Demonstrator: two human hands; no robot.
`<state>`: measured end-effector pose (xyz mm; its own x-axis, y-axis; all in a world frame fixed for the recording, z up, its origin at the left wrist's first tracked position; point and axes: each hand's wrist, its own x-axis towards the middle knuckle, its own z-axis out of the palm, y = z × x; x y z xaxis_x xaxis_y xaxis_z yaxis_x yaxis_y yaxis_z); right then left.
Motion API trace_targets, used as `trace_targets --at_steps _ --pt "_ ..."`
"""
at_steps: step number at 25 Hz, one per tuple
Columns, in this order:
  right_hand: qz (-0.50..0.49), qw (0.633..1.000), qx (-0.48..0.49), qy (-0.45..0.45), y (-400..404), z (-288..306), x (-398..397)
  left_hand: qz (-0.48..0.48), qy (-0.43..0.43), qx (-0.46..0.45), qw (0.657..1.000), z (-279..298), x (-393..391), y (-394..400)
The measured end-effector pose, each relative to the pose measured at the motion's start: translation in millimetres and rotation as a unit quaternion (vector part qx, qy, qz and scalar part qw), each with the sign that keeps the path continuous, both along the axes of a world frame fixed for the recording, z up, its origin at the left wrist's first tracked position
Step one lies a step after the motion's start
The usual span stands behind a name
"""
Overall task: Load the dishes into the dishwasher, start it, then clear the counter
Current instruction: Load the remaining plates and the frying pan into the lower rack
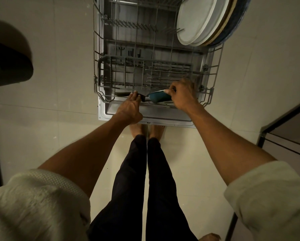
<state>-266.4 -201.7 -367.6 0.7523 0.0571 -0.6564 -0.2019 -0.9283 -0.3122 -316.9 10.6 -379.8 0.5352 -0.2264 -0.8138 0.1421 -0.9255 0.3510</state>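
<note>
1. At the near edge of the pulled-out lower rack [100, 49], both hands work side by side over the front row of wires.
2. The right hand [183, 94] pinches the rim of a small teal pan [158, 97] between thumb and curled fingers; the pan sits tilted on its side in the front of the rack, its blue underside facing the camera.
3. The left hand [131, 106] reaches in with fingers mostly straight, the fingertips resting on the pan's dark handle [124, 94], which runs leftward along the rack's front edge. Whether those fingers wrap the handle or only touch it cannot be told from this angle.
4. Behind the pan, a grey cutlery basket [111, 70] spans the rack from the left side to the middle, with thin metal utensils [163, 75] lying across the wires just beside it on the right.
5. Far back at the right of the rack stand several large plates [197, 20] on edge, leaning together: white ones in front, a tan-rimmed one and a dark blue one behind.
6. The rack rests above the open dishwasher door [145, 115], whose metal inner face shows below the hands.
7. The person stands barefoot on pale floor tiles [58, 84], toes just under the door's edge, wearing dark trousers and pale rolled sleeves.
8. A dark-framed piece of furniture [284, 129] stands at the right edge of the view.
</note>
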Motion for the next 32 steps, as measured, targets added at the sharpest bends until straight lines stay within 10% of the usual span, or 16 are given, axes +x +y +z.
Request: trace_targets --at_steps 32 --pt "0.116 0.990 -0.062 -0.045 5 -10 6 0.003 -0.002 0.003 1.000 -10 16 -15"
